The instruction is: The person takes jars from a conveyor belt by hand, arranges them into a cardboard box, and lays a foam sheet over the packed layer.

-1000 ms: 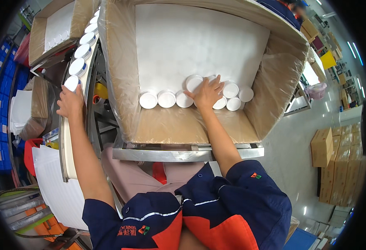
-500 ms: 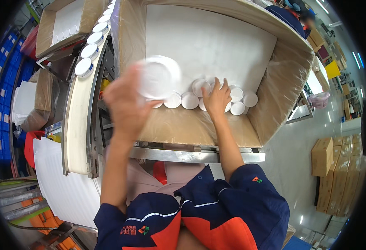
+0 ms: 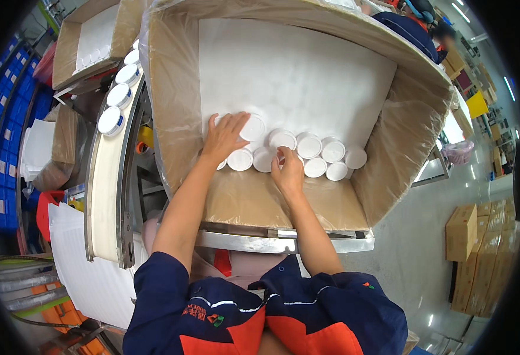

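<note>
Inside the large lined carton (image 3: 390, 142), my left hand (image 3: 221, 141) is closed around the side of a round white-lidded jar (image 3: 253, 126), with fingers along its far left edge. That jar sits just left of a second row. My right hand (image 3: 289, 171) has its fingers bent together over the front row. Its fingertips are close against the near edge of another white-lidded jar (image 3: 283, 139); what they pinch, if anything, is hidden. Several more white jars (image 3: 309, 145) stand in two rows along the carton's near wall, some partly covered by my right hand.
To the left, a narrow conveyor (image 3: 103, 201) carries a line of white-lidded jars (image 3: 111, 120). Beyond it stands a smaller carton (image 3: 65, 53). White sheets (image 3: 76, 248) lie at lower left. Stacked boxes (image 3: 484, 260) stand on the right. Another person (image 3: 405, 32) is at the far right.
My left hand has brought its jar down from above the carton's left side to the rows. My right hand has drawn back nearer and curled its fingers. Jars on the conveyor have moved nearer.
</note>
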`<action>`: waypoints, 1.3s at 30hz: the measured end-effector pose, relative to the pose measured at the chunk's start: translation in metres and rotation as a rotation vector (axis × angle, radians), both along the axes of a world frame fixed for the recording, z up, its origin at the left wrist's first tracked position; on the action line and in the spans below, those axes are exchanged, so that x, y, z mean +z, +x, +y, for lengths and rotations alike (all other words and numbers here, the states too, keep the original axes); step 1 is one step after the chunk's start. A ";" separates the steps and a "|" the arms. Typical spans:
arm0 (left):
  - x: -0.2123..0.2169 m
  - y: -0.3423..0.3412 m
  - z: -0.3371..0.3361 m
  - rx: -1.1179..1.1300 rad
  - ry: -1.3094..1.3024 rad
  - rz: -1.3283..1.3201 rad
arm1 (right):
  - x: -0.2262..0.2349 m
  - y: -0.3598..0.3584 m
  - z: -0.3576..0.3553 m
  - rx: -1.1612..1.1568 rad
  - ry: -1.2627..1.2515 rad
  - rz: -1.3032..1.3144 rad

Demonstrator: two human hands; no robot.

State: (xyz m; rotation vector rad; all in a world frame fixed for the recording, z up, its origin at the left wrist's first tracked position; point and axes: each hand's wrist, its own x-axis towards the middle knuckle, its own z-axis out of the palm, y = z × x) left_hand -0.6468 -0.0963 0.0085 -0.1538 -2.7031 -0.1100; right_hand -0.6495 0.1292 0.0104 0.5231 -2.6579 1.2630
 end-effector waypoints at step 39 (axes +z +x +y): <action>0.011 0.244 0.051 0.376 0.627 0.066 | 0.176 0.117 -0.360 0.945 0.830 0.368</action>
